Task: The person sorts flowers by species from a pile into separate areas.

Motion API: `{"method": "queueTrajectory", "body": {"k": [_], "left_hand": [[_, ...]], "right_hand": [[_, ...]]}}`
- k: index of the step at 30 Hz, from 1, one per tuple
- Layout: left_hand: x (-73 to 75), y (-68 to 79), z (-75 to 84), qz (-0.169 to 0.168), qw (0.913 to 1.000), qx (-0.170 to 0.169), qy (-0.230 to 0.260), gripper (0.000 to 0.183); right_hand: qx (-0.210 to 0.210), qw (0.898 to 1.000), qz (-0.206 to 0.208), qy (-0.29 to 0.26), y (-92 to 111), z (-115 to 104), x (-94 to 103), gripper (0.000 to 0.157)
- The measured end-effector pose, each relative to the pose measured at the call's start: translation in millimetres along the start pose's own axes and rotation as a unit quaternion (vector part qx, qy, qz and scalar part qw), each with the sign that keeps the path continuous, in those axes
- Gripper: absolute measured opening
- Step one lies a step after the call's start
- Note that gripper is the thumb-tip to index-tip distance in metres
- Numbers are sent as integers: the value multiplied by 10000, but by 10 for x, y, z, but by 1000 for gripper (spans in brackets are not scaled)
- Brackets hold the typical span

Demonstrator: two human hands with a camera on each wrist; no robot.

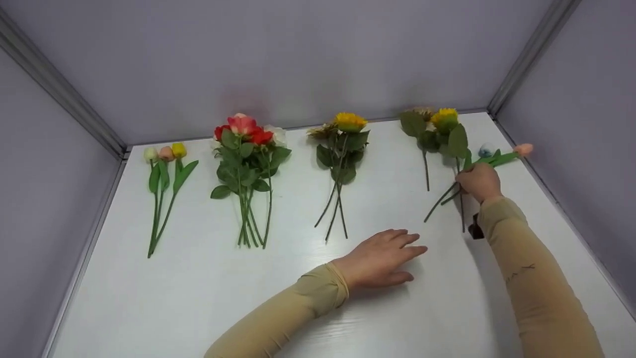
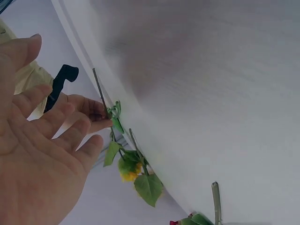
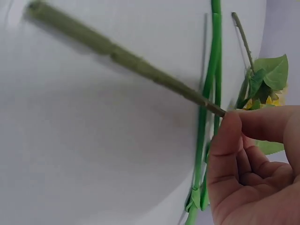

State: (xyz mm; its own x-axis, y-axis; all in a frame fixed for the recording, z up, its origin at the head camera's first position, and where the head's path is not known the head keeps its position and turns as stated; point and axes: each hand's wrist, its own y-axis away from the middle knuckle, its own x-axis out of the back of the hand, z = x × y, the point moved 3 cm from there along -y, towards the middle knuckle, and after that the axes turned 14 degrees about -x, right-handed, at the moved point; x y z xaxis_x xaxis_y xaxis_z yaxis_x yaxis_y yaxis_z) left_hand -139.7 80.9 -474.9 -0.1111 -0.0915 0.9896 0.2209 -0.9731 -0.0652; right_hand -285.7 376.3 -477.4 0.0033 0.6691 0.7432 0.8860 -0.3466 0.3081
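Observation:
My right hand point(image 1: 481, 182) pinches the stem point(image 3: 154, 72) of a yellow sunflower point(image 1: 445, 119) between thumb and forefinger, at the right of the table. Under that stem lie two tulips, one blue point(image 1: 487, 149) and one pink point(image 1: 523, 149), their green stems point(image 3: 211, 84) crossing it. Another leafy flower stem point(image 1: 426, 166) lies just left of the sunflower. With fingers spread and nothing in it, my left hand point(image 1: 380, 259) is over the middle front of the table; its palm shows in the left wrist view.
On the white table point(image 1: 198, 298), three more groups lie in a row: tulips point(image 1: 165, 154) at left, red, pink and white roses point(image 1: 243, 132), then a bunch with a yellow sunflower point(image 1: 351, 122). Grey walls point(image 1: 318, 59) enclose the back and sides.

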Motion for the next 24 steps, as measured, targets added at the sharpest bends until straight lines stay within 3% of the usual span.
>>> {"method": "queueTrajectory", "body": {"k": [4,8,10,13,16,18,24], "left_hand": [[10,29,-54,178,9995,162,187,59],[40,71,-119,512,9959,464,576,54],[57,103,-162,722,9900,734,967,51],[75,163,-236,1130,9728,1216,1617,46],[85,237,-311,1643,9425,1716,2351,41],[88,290,-356,1975,9160,2023,2847,39],[79,438,-489,2789,8156,2672,4310,38]], "right_hand": [[-113,9993,-36,-366,21,-37,77,33],[-232,9913,-312,-1261,21,-91,88,39],[-237,9844,-503,-1667,34,-139,58,41],[-161,9751,-827,-2053,100,-252,-23,43],[-62,9677,-1083,-2275,225,-395,-141,45],[2,9610,-1263,-2460,328,-498,-235,46],[402,9353,-1835,-2999,685,-815,-538,44]]}}
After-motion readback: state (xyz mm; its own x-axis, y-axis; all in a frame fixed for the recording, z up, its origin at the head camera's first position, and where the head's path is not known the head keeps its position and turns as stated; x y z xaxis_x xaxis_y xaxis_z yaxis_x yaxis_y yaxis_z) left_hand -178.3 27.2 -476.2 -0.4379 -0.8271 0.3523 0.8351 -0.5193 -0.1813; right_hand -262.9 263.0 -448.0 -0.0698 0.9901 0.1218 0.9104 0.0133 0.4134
